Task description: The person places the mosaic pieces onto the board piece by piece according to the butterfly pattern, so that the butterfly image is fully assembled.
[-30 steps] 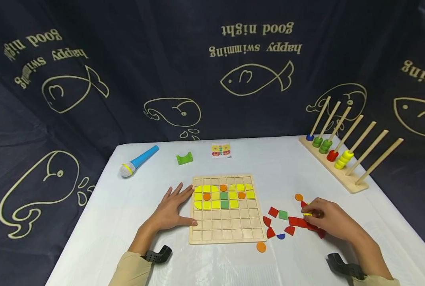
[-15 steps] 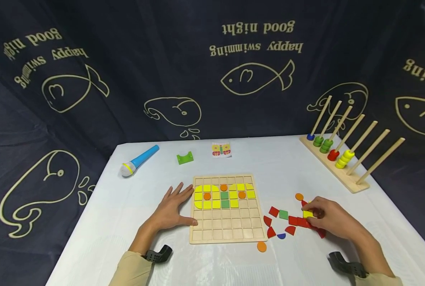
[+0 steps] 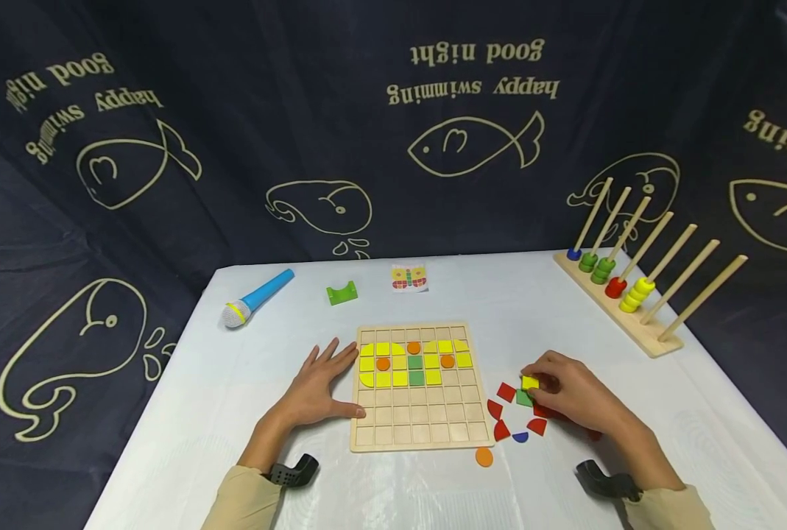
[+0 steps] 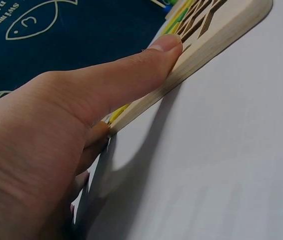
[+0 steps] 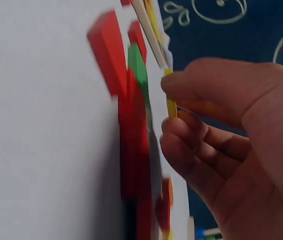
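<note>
Yellow tile (image 3: 529, 383) pinched in my right hand (image 3: 570, 384), I'd best steady the board (image 3: 420, 416) from its left with my spread left hand (image 3: 311, 391).

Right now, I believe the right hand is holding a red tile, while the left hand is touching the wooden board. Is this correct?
Not entirely: the tile in the right hand is yellow, not red, as the head view shows. The left hand is indeed touching the wooden board.
</note>
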Tool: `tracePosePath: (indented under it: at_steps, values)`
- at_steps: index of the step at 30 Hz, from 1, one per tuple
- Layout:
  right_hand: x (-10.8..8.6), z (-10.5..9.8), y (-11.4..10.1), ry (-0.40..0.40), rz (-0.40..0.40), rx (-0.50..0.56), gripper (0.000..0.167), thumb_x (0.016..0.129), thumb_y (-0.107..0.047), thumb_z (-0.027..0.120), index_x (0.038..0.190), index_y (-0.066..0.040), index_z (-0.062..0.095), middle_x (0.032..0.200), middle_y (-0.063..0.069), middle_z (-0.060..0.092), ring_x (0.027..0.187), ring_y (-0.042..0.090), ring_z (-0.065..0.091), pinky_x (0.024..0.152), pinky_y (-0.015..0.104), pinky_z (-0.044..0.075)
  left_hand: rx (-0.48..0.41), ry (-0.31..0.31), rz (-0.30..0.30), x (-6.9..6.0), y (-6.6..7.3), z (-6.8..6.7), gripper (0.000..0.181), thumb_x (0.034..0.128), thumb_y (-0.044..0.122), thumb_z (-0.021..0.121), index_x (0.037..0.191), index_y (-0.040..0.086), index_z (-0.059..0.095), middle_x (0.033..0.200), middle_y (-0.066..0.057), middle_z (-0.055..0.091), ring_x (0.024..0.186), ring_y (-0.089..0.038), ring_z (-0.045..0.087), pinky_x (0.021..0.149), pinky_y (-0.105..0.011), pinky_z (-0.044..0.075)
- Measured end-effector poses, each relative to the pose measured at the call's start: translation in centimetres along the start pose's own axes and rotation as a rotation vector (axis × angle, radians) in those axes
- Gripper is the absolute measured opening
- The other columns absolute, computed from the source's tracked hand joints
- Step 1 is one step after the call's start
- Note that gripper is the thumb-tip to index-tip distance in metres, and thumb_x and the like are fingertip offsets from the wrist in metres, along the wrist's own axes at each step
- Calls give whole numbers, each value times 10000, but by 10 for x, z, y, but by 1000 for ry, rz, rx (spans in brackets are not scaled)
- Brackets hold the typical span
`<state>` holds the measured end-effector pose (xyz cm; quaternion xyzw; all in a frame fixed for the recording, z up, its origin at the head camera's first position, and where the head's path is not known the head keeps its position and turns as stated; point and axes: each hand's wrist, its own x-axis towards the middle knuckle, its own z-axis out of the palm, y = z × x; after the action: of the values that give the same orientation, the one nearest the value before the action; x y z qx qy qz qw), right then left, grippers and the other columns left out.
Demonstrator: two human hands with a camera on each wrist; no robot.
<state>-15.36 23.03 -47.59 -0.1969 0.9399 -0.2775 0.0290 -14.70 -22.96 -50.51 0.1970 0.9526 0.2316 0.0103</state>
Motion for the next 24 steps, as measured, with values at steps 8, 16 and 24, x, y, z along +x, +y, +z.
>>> tracePosePath:
  at_steps: [8,16,24]
  values:
    - [20,17,-24,-4,-72,14,264,800,-167,772,1059,-140,729,906,-72,570,778,112,501,640,235,471,0,-9,-9,1,0,1,1143,595,768,708,1499,161,360,1550,72,273,1453,-222,88,1160,-478,13]
    - [38,34,-46,-26,-151,20,292,802,-198,765,1084,-129,730,924,-69,561,764,107,503,629,227,459,3,-10,-15,0,0,0,1139,593,769,707,1497,167,364,1548,83,271,1454,-208,79,1162,-459,12]
    - [48,42,-61,-48,-105,23,291,789,-217,785,1066,-150,728,933,-75,559,790,106,497,668,246,467,10,-4,-15,0,0,1,1144,586,772,708,1492,158,375,1549,72,278,1453,-222,95,1161,-473,19]
